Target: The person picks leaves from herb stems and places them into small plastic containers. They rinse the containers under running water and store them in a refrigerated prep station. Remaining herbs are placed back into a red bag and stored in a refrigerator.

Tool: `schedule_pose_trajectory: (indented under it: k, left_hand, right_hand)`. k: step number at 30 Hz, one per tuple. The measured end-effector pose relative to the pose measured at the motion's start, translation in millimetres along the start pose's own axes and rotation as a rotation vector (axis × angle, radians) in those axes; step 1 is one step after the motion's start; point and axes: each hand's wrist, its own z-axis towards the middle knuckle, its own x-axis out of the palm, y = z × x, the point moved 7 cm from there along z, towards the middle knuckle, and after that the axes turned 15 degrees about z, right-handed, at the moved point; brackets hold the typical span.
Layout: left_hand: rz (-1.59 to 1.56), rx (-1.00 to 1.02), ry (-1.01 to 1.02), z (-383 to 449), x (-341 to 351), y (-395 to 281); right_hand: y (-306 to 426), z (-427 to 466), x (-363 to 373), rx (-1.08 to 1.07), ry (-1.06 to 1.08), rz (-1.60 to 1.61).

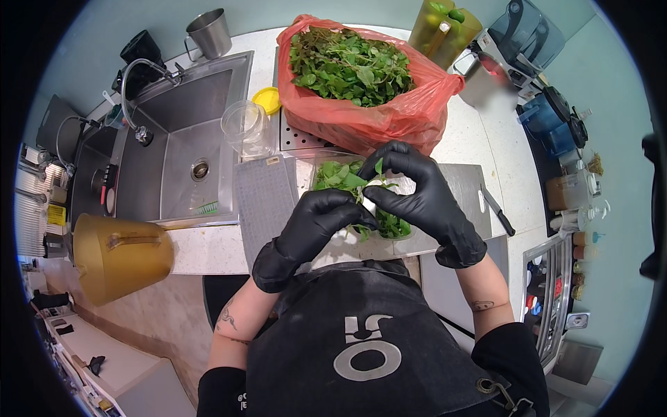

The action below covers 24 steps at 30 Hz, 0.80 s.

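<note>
A green leafy herb sprig [379,167] is held between both hands above the counter. My left hand [325,221], in a black glove, pinches its lower stem. My right hand [419,190], gloved alike, grips the upper part with thumb and fingers. Behind my left hand is a clear plastic container [338,155] with loose green leaves. Below my right hand, more picked leaves [392,225] lie in a small container, partly hidden by the gloves. A red plastic bag [365,125], heaped with leafy herb stems [354,68], stands just beyond the hands.
A steel cutting surface [464,200] and a knife [498,212] lie at right. To the left are grey cloths [264,195], a clear jar [247,130], a yellow lid [267,100], a steel sink [182,140] and an amber pitcher [122,255] at the counter's edge. Limes fill another pitcher [443,34].
</note>
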Motion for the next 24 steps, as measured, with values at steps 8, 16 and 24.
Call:
schedule_pose_trajectory:
  k: [8,16,24]
  left_hand:
    - [0.053,0.004,0.024,1,1,-1]
    - [0.038,-0.071,0.007,0,3,11]
    - [-0.037,-0.170,-0.022,4,1,35]
  right_hand:
    - [-10,-5,-5,0.006,-0.074,0.087]
    - [-36,-16,-36,0.133,-0.394,0.590]
    - [-82,-73,-30,0.287,0.072,-0.729]
